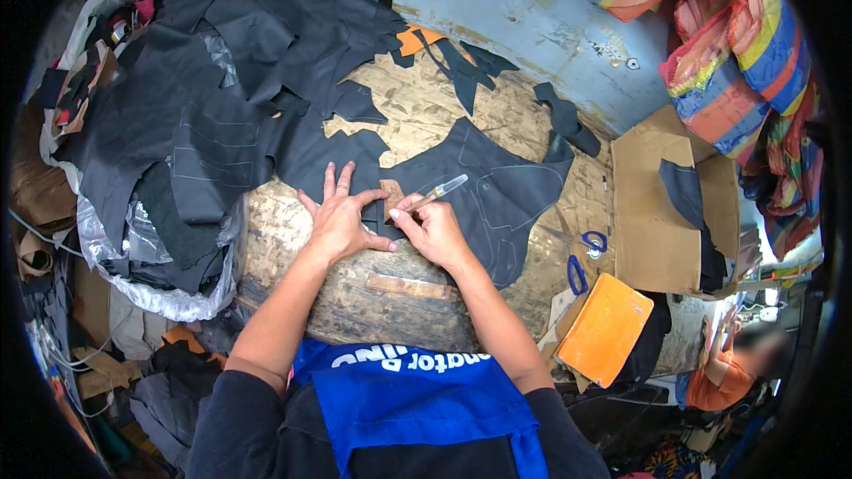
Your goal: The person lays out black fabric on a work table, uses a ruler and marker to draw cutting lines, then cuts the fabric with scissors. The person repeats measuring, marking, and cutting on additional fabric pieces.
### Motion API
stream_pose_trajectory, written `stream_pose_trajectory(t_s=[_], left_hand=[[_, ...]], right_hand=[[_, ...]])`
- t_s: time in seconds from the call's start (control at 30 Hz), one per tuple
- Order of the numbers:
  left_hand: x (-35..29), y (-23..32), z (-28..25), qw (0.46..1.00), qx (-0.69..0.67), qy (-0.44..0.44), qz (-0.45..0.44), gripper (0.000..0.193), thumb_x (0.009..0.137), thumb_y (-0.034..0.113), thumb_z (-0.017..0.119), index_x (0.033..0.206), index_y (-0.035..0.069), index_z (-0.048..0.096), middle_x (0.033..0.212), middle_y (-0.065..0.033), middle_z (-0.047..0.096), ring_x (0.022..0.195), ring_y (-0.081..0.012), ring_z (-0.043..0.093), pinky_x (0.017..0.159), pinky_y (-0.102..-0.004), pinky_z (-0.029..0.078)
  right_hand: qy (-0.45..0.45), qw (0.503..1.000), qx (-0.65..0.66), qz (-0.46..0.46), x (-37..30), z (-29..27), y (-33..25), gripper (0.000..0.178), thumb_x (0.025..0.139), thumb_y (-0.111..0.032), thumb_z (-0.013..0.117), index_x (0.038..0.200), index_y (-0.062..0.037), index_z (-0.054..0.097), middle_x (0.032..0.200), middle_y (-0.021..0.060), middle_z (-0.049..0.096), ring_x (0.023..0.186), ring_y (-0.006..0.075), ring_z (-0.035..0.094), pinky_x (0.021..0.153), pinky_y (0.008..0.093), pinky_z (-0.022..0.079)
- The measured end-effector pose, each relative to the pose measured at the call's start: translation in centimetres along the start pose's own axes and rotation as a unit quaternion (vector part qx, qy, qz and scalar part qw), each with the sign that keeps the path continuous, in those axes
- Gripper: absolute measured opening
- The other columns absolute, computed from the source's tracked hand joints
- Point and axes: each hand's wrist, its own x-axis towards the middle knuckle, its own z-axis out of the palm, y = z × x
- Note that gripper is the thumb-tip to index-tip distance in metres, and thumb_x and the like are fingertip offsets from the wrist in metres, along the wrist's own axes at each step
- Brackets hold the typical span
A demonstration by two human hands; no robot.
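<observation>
My left hand (340, 215) lies flat, fingers spread, on a dark grey leather piece (497, 191) spread over a worn wooden work surface (426, 106). Next to its thumb a small tan pattern piece (391, 192) rests on the leather. My right hand (434, 229) grips a clear-barrelled pen (441, 190), its tip down at the pattern's edge. Faint drawn outlines show on the leather to the right.
A big heap of dark leather pieces (222, 80) fills the left side. Blue-handled scissors (585, 254), an orange pad (603, 326) and a cardboard box (657, 213) lie to the right. A wooden strip (410, 286) sits near me. Striped woven bags (745, 44) hang at upper right; another person (732, 364) is at lower right.
</observation>
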Motion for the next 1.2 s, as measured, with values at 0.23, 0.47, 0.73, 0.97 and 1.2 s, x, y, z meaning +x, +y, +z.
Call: stream_pose_trajectory(t_s=[0.23, 0.47, 0.73, 0.97, 1.2], left_hand=[[0.9, -0.1, 0.7, 0.999, -0.029, 0.033, -0.016, 0.077, 0.039, 0.049, 0.087, 0.11, 0.028, 0.068, 0.15, -0.0163, 0.025, 0.141, -0.0372, 0.009, 0.099, -0.0747, 0.003], [0.7, -0.2, 0.5, 1.0, 0.001, 0.028, -0.007, 0.068, 0.047, 0.056, 0.081, 0.108, 0.029, 0.069, 0.149, -0.0141, 0.027, 0.141, -0.0353, 0.01, 0.098, -0.0755, 0.003], [1.0, -0.5, 1.6, 0.998, -0.023, 0.063, -0.023, 0.051, 0.061, 0.043, 0.08, 0.108, 0.028, 0.068, 0.148, -0.0157, 0.029, 0.141, -0.0344, 0.012, 0.099, -0.0746, 0.003], [0.4, -0.2, 2.1, 0.996, -0.03, 0.083, -0.01, 0.043, 0.067, 0.038, 0.077, 0.107, 0.029, 0.066, 0.147, -0.0154, 0.031, 0.14, -0.0352, 0.014, 0.099, -0.0741, 0.005], [0.2, 0.0, 1.7, 0.997, -0.002, 0.072, -0.003, 0.037, 0.068, 0.04, 0.075, 0.104, 0.034, 0.07, 0.149, -0.0173, 0.027, 0.14, -0.0361, 0.013, 0.099, -0.0739, 0.004]], right_hand=[[-0.031, 0.996, -0.071, 0.045, 1.2, -0.5, -1.2, 0.021, 0.081, -0.014, 0.067, 0.075, 0.006, 0.063, 0.072, 0.0176, 0.064, 0.055, 0.0279, 0.062, 0.052, 0.033, 0.047], [-0.025, 0.998, -0.056, -0.011, 1.5, -0.3, -1.5, 0.019, 0.083, -0.013, 0.067, 0.078, 0.0046, 0.063, 0.065, 0.0134, 0.062, 0.051, 0.0155, 0.056, 0.048, 0.0296, 0.043], [0.007, 1.0, -0.016, 0.003, 3.5, 0.1, -0.3, 0.015, 0.083, -0.008, 0.064, 0.076, 0.0052, 0.062, 0.069, 0.0173, 0.062, 0.057, 0.0232, 0.063, 0.053, 0.032, 0.046], [0.021, 0.999, -0.027, 0.0, 6.0, 0.9, 1.0, 0.015, 0.083, -0.007, 0.063, 0.073, 0.0047, 0.06, 0.065, 0.0161, 0.062, 0.055, 0.0251, 0.062, 0.052, 0.0328, 0.047], [0.072, 0.997, -0.017, -0.014, 6.3, 1.3, 1.1, 0.014, 0.083, -0.007, 0.064, 0.075, 0.0034, 0.06, 0.062, 0.0132, 0.062, 0.053, 0.0184, 0.061, 0.051, 0.029, 0.047]])
